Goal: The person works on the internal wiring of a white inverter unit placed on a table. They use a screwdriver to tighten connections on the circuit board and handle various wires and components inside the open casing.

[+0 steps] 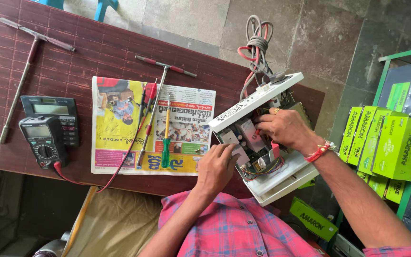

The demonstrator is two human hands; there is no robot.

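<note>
bracing the opened white power unit (281,178) with my left hand (217,166), fingers curled down against its near edge and the parts inside, i reach my right hand (284,127) into the casing with the fingers bent around something small and red; what they pinch i cannot tell. the unit sits tilted at the right end of the dark brown surface (96,52), partly past its edge, lid panel (255,102) swung up, a bundle of cables (255,45) trailing behind. it looks boxy and fairly heavy, the shell stiff plastic, the boards and thin wires inside fragile, so i judge the outer frame the safe place to hold. a newspaper (120,128) with a green screwdriver (166,143) lies just left.
</note>
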